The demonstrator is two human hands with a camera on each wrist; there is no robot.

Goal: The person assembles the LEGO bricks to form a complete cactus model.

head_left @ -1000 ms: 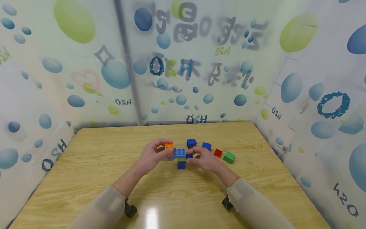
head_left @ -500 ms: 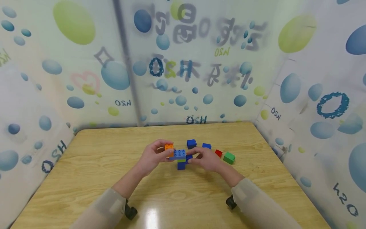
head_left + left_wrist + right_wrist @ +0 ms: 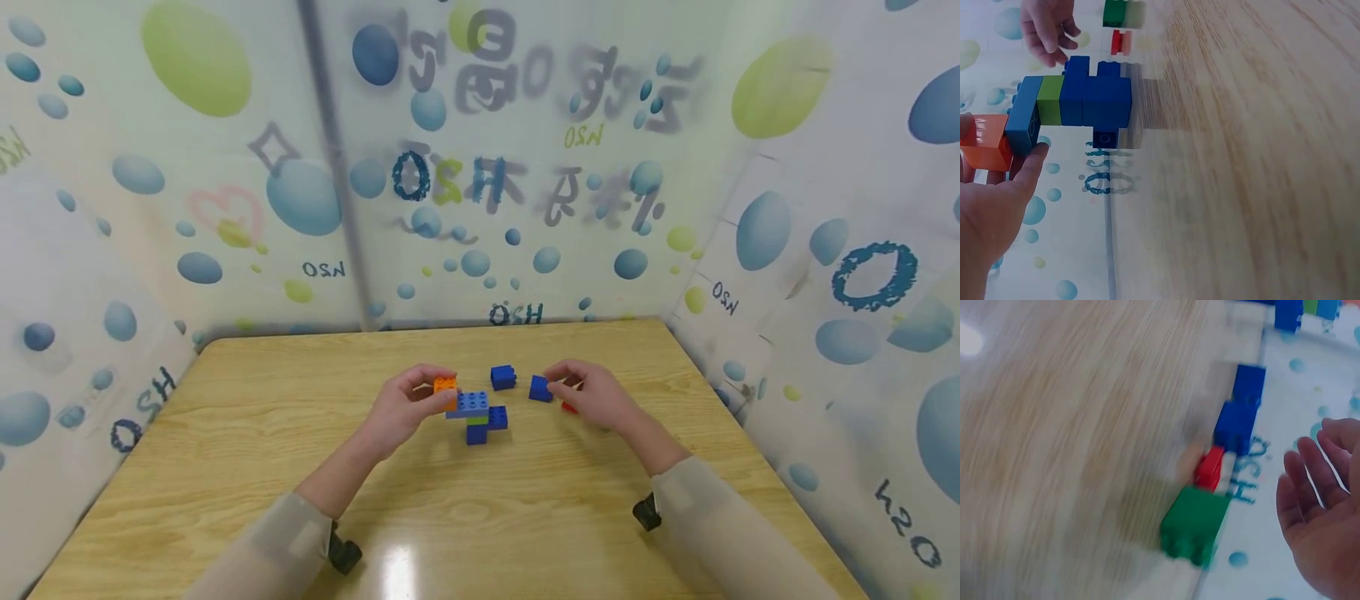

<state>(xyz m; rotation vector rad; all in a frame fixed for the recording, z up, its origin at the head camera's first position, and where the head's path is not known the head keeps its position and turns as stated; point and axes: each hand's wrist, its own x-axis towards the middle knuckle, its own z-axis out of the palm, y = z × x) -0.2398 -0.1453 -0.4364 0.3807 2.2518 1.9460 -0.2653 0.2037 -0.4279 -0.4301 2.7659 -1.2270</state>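
Note:
A small build of toy building bricks stands on the table, with a light blue brick [image 3: 472,403] on top, a lime green brick [image 3: 1050,100] under it and dark blue bricks [image 3: 1107,103] at the base. At its upper left is an orange brick [image 3: 990,140], which my left hand [image 3: 401,414] grips between thumb and fingers. My right hand [image 3: 600,400] hovers with loosely bent fingers and nothing in them. Below it lie a red brick [image 3: 1210,469] and a green brick [image 3: 1194,519]; the hand hides the green one in the head view.
Two loose dark blue bricks, a farther one [image 3: 503,377] and a nearer one [image 3: 540,388], lie behind and right of the build. The wooden table [image 3: 300,375] ends at a patterned curtain [image 3: 480,275] at the back and sides.
My right hand has let go of the dark blue brick at the build's right side and moved right, over the loose bricks. The left hand keeps its hold on the orange brick.

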